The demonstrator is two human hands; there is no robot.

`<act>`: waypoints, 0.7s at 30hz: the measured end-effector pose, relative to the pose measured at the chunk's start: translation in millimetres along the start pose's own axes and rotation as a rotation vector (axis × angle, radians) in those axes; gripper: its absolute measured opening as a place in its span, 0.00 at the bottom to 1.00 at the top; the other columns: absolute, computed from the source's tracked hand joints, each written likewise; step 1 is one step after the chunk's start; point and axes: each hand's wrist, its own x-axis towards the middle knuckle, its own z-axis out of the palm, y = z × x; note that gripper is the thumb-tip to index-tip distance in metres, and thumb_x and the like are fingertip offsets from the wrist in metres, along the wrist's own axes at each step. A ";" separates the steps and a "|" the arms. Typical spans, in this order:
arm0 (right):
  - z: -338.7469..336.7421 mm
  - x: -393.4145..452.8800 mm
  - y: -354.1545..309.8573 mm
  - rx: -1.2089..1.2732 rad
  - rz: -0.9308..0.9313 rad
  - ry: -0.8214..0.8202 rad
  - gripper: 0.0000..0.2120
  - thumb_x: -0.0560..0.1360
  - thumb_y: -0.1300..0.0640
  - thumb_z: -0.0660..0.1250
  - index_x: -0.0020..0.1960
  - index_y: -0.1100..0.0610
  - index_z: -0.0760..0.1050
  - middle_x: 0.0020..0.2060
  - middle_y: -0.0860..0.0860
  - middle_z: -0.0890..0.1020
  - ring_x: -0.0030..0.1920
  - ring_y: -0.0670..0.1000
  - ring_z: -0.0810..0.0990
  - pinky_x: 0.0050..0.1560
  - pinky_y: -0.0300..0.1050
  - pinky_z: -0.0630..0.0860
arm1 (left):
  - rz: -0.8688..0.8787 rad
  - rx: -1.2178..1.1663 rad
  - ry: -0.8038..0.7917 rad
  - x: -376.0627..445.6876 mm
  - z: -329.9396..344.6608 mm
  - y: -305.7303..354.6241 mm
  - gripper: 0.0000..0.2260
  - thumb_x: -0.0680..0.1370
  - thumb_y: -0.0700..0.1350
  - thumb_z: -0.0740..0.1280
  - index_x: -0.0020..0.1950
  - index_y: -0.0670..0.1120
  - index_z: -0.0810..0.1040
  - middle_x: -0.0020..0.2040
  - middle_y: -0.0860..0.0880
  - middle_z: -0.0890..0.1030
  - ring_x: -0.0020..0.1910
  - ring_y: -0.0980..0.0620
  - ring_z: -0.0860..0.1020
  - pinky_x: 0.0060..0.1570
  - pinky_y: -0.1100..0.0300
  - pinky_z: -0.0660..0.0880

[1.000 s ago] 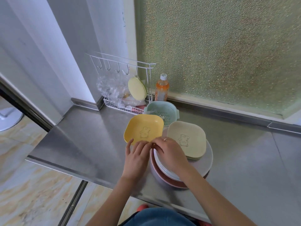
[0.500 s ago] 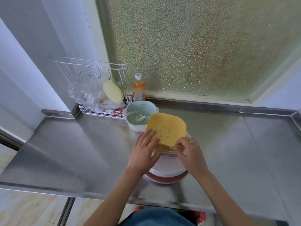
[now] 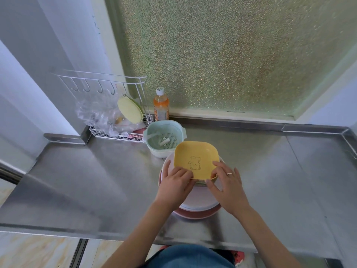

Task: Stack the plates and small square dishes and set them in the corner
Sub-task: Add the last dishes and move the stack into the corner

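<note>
Both hands, the left hand (image 3: 174,183) and right hand (image 3: 227,185), pinch the yellow square plastic dish (image 3: 196,162) atop the round plates (image 3: 197,200) on the steel counter (image 3: 96,180); I'd line it up square, then let go gently.

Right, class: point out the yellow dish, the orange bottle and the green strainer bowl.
yellow dish (image 3: 195,159), head view, on its inner base beside the bear drawing.
orange bottle (image 3: 161,110), head view, on its labelled body.
green strainer bowl (image 3: 154,130), head view, on its inner left wall.
</note>
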 end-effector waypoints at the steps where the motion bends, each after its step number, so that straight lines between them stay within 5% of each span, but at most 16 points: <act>1: 1.5 0.3 0.8 0.000 -0.008 -0.001 0.16 0.72 0.37 0.53 0.46 0.48 0.68 0.68 0.45 0.69 0.73 0.46 0.59 0.72 0.56 0.49 | -0.009 -0.005 -0.016 0.7 -1.1 -0.1 0.11 0.75 0.54 0.60 0.41 0.50 0.78 0.39 0.56 0.82 0.45 0.53 0.81 0.66 0.46 0.58; 7: 5.5 1.7 4.2 -0.012 -0.056 0.010 0.15 0.74 0.39 0.54 0.47 0.50 0.69 0.71 0.47 0.67 0.74 0.43 0.53 0.74 0.46 0.48 | -0.030 -0.008 -0.056 1.6 -3.4 0.2 0.13 0.75 0.56 0.59 0.42 0.50 0.79 0.38 0.57 0.81 0.45 0.54 0.80 0.68 0.43 0.64; 11: 1.4 -1.7 0.8 0.157 -0.012 -0.002 0.28 0.74 0.41 0.60 0.70 0.52 0.62 0.59 0.38 0.70 0.69 0.39 0.60 0.68 0.43 0.62 | -0.041 -0.064 -0.019 2.2 -1.5 -0.9 0.14 0.72 0.59 0.62 0.42 0.50 0.78 0.40 0.57 0.82 0.47 0.56 0.79 0.69 0.49 0.61; 13: -1.1 -5.3 -0.1 0.344 0.089 0.074 0.29 0.73 0.42 0.60 0.71 0.52 0.60 0.62 0.31 0.65 0.64 0.33 0.62 0.63 0.37 0.61 | -0.096 -0.166 0.082 -2.7 -3.3 -5.0 0.16 0.71 0.59 0.64 0.48 0.49 0.77 0.47 0.54 0.82 0.52 0.55 0.77 0.68 0.53 0.60; 17: 0.4 -11.4 9.7 0.507 0.441 0.134 0.26 0.80 0.49 0.55 0.75 0.50 0.52 0.73 0.46 0.62 0.70 0.50 0.64 0.64 0.43 0.61 | -0.338 -0.284 0.084 -10.9 -9.5 -17.8 0.29 0.74 0.61 0.57 0.68 0.45 0.69 0.69 0.47 0.72 0.69 0.48 0.69 0.71 0.49 0.62; 21: 12.7 -14.5 23.9 0.544 0.624 -0.030 0.26 0.81 0.52 0.53 0.76 0.55 0.48 0.73 0.54 0.62 0.71 0.57 0.64 0.67 0.48 0.60 | -0.795 -0.499 -0.127 -23.9 5.2 -37.7 0.31 0.76 0.62 0.56 0.75 0.48 0.59 0.76 0.45 0.61 0.75 0.47 0.59 0.74 0.47 0.56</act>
